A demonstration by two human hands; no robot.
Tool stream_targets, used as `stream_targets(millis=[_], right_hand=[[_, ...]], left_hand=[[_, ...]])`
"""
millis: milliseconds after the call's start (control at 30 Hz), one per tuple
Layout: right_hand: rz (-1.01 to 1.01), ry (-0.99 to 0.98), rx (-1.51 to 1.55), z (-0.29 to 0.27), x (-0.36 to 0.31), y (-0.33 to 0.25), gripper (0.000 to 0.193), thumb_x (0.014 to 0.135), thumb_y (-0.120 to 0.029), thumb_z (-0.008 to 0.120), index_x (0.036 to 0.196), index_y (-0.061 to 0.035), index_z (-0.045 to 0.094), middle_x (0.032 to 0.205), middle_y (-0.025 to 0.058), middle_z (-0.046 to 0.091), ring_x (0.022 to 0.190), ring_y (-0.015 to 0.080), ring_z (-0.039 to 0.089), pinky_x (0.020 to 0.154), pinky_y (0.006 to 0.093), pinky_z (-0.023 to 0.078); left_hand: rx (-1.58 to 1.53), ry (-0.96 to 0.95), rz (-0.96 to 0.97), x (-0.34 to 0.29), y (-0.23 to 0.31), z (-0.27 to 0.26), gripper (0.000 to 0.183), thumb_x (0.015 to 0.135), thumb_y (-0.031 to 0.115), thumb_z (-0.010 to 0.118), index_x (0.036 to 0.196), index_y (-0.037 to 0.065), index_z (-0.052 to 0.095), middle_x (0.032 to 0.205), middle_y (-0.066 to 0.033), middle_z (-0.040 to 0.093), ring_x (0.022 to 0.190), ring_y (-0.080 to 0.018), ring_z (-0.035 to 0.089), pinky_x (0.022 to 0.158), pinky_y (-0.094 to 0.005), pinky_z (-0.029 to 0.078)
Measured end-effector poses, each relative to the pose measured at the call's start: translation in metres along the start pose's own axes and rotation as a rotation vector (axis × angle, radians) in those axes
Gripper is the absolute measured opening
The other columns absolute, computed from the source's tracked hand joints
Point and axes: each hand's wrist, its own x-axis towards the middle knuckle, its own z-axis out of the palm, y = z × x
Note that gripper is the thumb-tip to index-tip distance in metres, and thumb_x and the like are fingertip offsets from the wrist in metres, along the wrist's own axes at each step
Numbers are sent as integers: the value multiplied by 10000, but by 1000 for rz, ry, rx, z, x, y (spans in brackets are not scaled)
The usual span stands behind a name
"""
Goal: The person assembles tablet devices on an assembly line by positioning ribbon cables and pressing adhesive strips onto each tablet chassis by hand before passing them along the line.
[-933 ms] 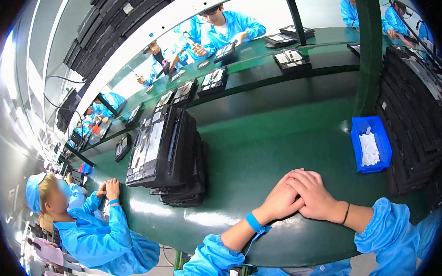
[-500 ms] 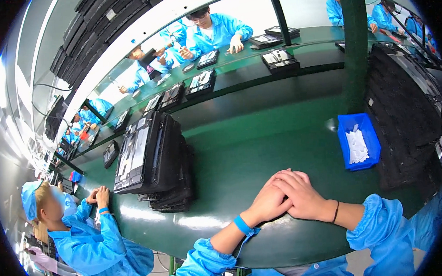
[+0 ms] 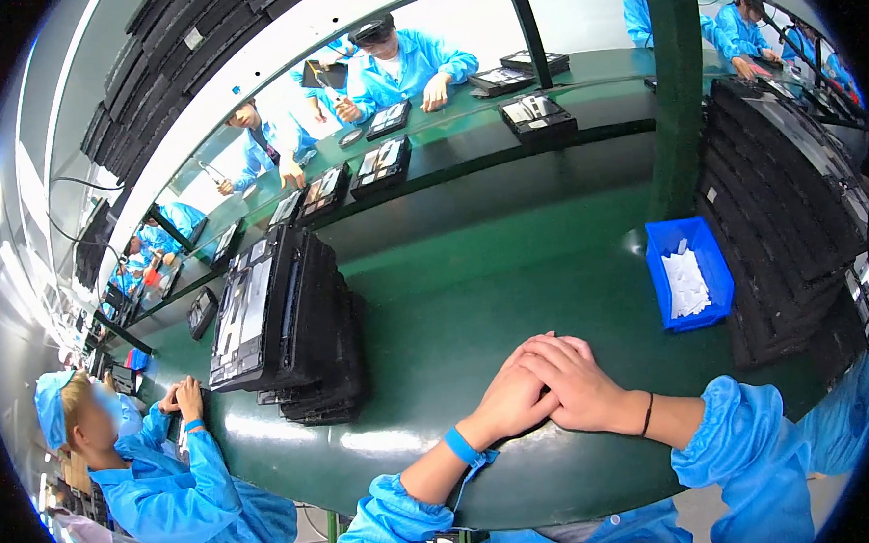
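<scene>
My left hand (image 3: 505, 396) and my right hand (image 3: 583, 387) are clasped together on the green table, near its front edge. The right one lies over the left, its fingers closed across the back of it. Much of the left hand's fingers are hidden beneath, with the thumb crossing toward the right hand. No object shows in either hand. A blue band (image 3: 458, 445) with a cord circles my left wrist, and a thin dark band (image 3: 647, 414) my right. The nearest item is a blue bin (image 3: 719, 274) holding small white pieces (image 3: 688, 286), beyond my right hand.
Left of my hands stands a stack of black trays (image 3: 305, 327) with flat device parts on top. A taller black stack (image 3: 781, 234) rises at the right. More devices (image 3: 382, 166) line the raised shelf. A co-worker (image 3: 161, 482) sits at the left; others work across the shelf.
My hands stay clasped in the same place on the table. The whole view has shifted slightly. Across the shelf, co-workers have changed their head and arm positions.
</scene>
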Motion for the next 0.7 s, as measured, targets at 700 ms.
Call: stream_targets(millis=[700], right_hand=[[-4,10,-8,1,0,1,599,660,-108,656,1230,-15,501,1275,194,491,1253,351,434,1042,504,307]], left_hand=[[-23,41,4,3,6,-2,430,789,174,558,1168,-27,600,1258,-227,574,1285,-389,442,1151,-466,254]])
